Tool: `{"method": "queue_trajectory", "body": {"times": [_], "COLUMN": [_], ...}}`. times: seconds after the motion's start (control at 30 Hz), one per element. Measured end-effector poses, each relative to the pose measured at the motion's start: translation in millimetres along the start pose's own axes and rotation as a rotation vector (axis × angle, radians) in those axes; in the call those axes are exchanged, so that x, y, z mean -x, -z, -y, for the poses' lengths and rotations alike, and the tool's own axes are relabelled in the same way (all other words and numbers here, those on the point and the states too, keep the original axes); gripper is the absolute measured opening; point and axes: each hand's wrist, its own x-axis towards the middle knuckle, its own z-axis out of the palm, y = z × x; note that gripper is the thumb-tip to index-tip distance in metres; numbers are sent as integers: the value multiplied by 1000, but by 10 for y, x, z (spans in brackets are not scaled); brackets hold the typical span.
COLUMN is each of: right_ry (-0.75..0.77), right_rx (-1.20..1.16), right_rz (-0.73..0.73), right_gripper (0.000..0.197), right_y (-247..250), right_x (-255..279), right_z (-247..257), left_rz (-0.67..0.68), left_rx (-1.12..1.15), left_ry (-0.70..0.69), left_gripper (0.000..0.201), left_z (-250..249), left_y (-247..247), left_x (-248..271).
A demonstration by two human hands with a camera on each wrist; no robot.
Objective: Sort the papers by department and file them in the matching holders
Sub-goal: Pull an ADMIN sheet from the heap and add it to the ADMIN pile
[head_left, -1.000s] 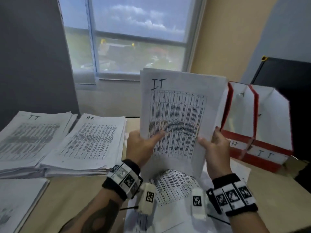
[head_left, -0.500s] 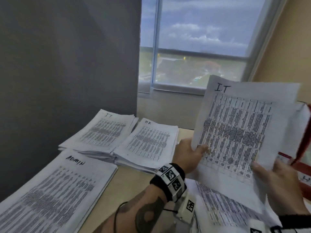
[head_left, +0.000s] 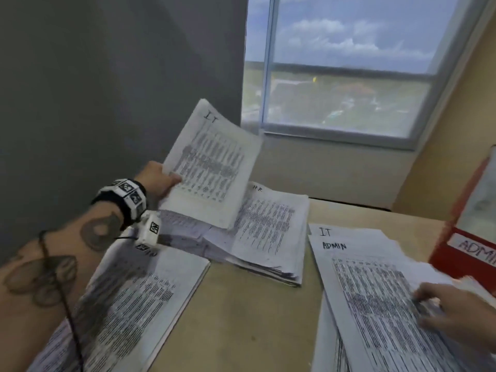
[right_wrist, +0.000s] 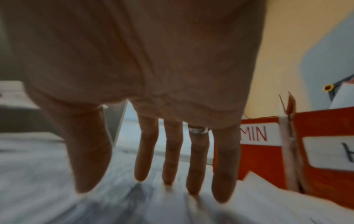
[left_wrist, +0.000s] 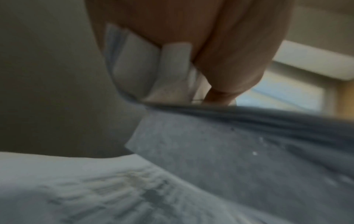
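My left hand (head_left: 158, 181) pinches the lower left edge of a printed sheet marked IT (head_left: 212, 162), held tilted above the far-left pile; in the left wrist view the thumb (left_wrist: 229, 63) presses the white paper (left_wrist: 153, 72). Beside it lies the HR pile (head_left: 271, 226). A third printed pile (head_left: 128, 304) lies near my left forearm. My right hand (head_left: 440, 307) rests with straight fingers (right_wrist: 170, 159) on the unsorted stack, whose top sheet reads ADMIN (head_left: 375, 291). A red holder labelled ADMIN (head_left: 467, 251) stands at the right.
A grey wall (head_left: 107, 76) closes the left side and a window (head_left: 349, 63) sits behind the desk. Bare wooden desk (head_left: 247, 318) shows between the piles. In the right wrist view a second red holder (right_wrist: 325, 151) stands beside the ADMIN one.
My right hand let go of the IT sheet and came down onto the unsorted stack. My left hand alone carried the sheet leftward over the far piles, and my view swung left.
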Motion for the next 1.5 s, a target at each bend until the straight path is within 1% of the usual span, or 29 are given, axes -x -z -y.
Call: {"method": "queue_trajectory", "body": {"times": [0.03, 0.07, 0.13, 0.17, 0.23, 0.3, 0.4, 0.47, 0.5, 0.57, 0.6, 0.63, 0.67, 0.7, 0.73, 0.77, 0.8, 0.83, 0.87, 0.9, 0.97, 1.0, 1.07, 1.1, 1.13, 1.2, 1.3, 1.4, 1.5], "right_ry": [-27, -47, -57, -37, -63, -123, -203, -229, -235, -219, -205, -184, -175, -153, -151, -146, -144, -139, -147, -150, -150, -148, -135, -128, -124, -111, -79, -50, -41], "right_rx": [30, 27, 53, 92, 154, 189, 231, 229, 256, 310, 335, 346, 360, 362, 346, 333, 337, 341, 347, 355, 376, 384, 391, 387, 388, 386, 375, 380, 373], "right_rz": [8, -15, -63, -75, -63, -50, -49, -18, -28, -32, -23, -28, -16, -9, -3, -6, -1, 1, 9, 28, 32, 30, 22, 21, 23, 17, -6, -27, -30], "right_gripper": [60, 70, 64, 59, 51, 46, 40, 37, 37, 39, 40, 37, 29, 26, 27, 28, 31, 37, 44, 50, 58, 59, 60, 60, 60, 61, 62, 60, 61], "right_y": [-113, -235, -393, -472, -547, -574, -575, -546, -573, -597, -568, -522, -463, -409, -354, -308, -273, -276, -273, -280, -305, -313, -325, -331, -331, -341, -366, -379, -375], "right_x": [-88, -198, -350, -420, -483, -496, -447, -340, -362, -352, -281, -201, -117, -28, 44, 100, 131, 148, 149, 146, 122, 120, 113, 109, 110, 111, 119, 123, 128], "right_z": [-169, -333, -544, -621, -634, -574, -405, -248, -251, -218, -114, 6, 140, 273, 403, 514, 603, 638, 676, 693, 683, 674, 641, 621, 614, 591, 561, 549, 551], "left_rz": [-4, 3, 25, 36, 82, 147, 242, 286, 298, 297, 278, 236, 197, 147, 95, 70, 72, 123, 203, 303, 507, 584, 703, 727, 734, 733, 682, 644, 689], "left_rx": [-29, -51, -115, -158, -258, -311, -454, -541, -571, -687, -760, -830, -913, -985, -1008, -1007, -966, -922, -855, -775, -660, -643, -684, -731, -770, -829, -840, -830, -818], "left_ry": [37, 61, 92, 114, 162, 193, 213, 219, 225, 242, 250, 242, 210, 170, 104, 15, -107, -225, -336, -415, -530, -570, -606, -615, -607, -542, -492, -487, -435], "left_gripper": [25, 29, 32, 33, 39, 46, 47, 46, 48, 60, 69, 80, 93, 104, 104, 95, 82, 71, 63, 57, 51, 53, 65, 70, 71, 62, 55, 54, 58], "left_z": [156, 306, 530, 617, 768, 919, 872, 796, 770, 687, 607, 521, 433, 317, 152, -59, -284, -522, -769, -950, -1221, -1323, -1497, -1561, -1611, -1681, -1706, -1678, -1682], "left_y": [102, 175, 280, 312, 347, 318, 243, 190, 160, 107, 114, 122, 119, 95, 54, -31, -165, -324, -518, -760, -1314, -1619, -2183, -2409, -2583, -2796, -2923, -2950, -2947], "left_x": [-117, -226, -378, -441, -596, -760, -680, -567, -536, -514, -480, -462, -466, -472, -417, -315, -173, 20, 259, 487, 928, 1113, 1400, 1478, 1512, 1492, 1363, 1287, 1293]}}
